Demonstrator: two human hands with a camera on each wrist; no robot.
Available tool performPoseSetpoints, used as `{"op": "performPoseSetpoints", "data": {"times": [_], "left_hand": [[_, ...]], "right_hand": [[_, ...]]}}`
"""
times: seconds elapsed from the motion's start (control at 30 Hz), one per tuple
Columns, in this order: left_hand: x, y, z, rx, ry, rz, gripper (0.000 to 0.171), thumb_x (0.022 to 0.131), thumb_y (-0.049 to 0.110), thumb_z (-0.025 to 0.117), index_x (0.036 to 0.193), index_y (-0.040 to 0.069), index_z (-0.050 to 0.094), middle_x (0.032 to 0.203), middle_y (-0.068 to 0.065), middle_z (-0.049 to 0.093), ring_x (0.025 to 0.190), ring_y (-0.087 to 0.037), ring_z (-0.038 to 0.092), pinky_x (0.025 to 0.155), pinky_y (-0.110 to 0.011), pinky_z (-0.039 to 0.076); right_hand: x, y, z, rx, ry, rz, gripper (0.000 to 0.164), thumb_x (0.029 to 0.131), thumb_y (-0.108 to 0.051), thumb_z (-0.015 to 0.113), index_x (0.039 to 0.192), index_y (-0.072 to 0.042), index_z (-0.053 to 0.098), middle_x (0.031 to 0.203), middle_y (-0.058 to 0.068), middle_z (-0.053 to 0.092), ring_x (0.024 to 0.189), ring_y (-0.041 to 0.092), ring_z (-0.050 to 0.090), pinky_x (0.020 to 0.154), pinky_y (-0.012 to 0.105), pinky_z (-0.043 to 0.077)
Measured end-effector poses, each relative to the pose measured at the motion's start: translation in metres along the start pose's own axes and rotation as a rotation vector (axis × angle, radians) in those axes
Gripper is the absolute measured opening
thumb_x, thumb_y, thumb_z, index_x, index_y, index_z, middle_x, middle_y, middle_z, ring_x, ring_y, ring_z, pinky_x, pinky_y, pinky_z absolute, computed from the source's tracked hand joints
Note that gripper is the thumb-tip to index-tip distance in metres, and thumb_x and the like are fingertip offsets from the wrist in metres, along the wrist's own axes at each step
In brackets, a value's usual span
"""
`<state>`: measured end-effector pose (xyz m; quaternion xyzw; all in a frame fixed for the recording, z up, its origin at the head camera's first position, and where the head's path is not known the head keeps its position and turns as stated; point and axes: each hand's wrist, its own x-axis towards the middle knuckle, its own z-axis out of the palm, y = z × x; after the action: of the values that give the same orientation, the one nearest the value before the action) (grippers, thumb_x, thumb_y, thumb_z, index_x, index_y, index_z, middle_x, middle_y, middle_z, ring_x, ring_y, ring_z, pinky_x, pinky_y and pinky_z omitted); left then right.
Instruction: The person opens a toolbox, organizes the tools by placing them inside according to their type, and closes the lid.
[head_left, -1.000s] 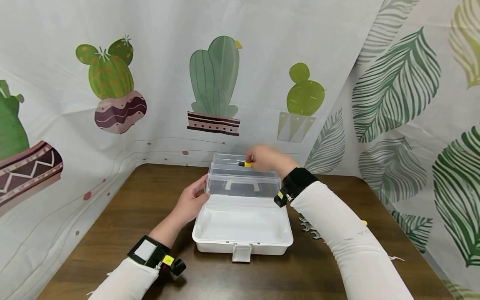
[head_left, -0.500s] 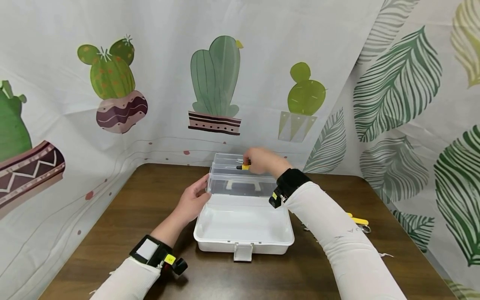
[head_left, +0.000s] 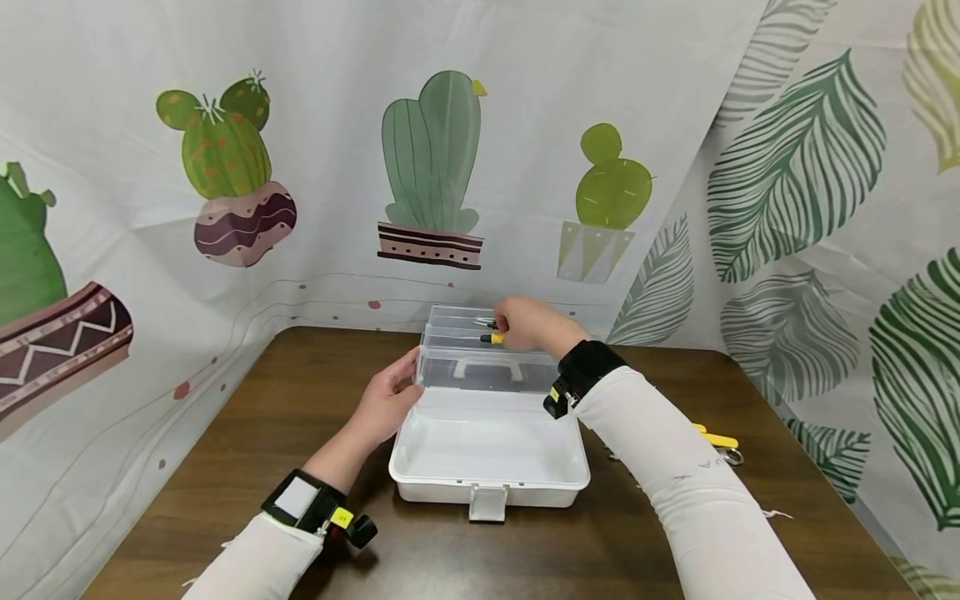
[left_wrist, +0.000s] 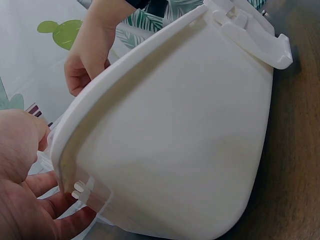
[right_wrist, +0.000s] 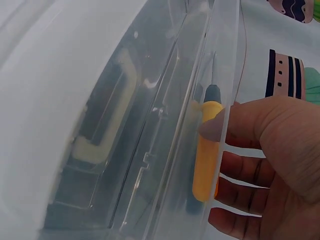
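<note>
A white toolbox (head_left: 491, 450) stands open on the table, its clear lid with trays (head_left: 450, 340) folded back. My left hand (head_left: 386, 400) grips the left side at the lid; in the left wrist view its fingers curl by the hinge. A yellow-handled screwdriver (right_wrist: 207, 150) with a dark collar and thin metal shaft lies along a clear tray compartment. My right hand (head_left: 528, 323) holds it by the handle: the thumb lies over it, while the other fingers bend outside the tray wall. Another tool (head_left: 487, 322), thin and metallic with a dark part, sits in the compartment behind.
On the table's right side, yellow-handled tools (head_left: 718, 440) and a metal ring-ended piece (head_left: 731, 456) lie partly behind the right sleeve. A white latch (head_left: 488, 503) hangs at the toolbox front. A patterned cloth (head_left: 330, 250) rises behind the table (head_left: 300, 375).
My right hand has lowered the screwdriver a little and shifted slightly within the tray area. My left hand keeps its grip on the toolbox.
</note>
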<state>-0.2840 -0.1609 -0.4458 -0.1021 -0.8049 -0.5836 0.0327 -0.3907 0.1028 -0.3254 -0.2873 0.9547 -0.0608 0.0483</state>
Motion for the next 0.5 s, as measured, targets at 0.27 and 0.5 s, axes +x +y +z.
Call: {"op": "performPoseSetpoints", "data": {"times": [0.27,0.5], "left_hand": [[-0.0020,0.0019,-0.0008,0.005,0.001,0.008,0.062,0.104,0.010,0.053,0.162,0.017,0.034,0.155,-0.021,0.050,0.131,-0.039,0.060,0.102,-0.045,0.053],[-0.0021,0.0033,0.0005,-0.005,-0.004,0.011,0.063,0.104,0.010,0.053,0.163,0.015,0.032,0.156,-0.025,0.048,0.133,-0.041,0.059,0.102,-0.047,0.053]], "right_hand": [[-0.0043,0.0079,0.0033,0.002,0.030,0.017,0.015,0.087,-0.008,0.062,0.078,-0.017,0.055,0.079,0.000,0.050,0.071,0.018,0.042,0.067,0.033,0.035],[-0.0040,0.0109,0.0056,0.024,0.017,0.047,0.021,0.084,-0.004,0.058,0.072,-0.018,0.049,0.071,0.000,0.042,0.066,0.017,0.034,0.065,0.033,0.030]]}}
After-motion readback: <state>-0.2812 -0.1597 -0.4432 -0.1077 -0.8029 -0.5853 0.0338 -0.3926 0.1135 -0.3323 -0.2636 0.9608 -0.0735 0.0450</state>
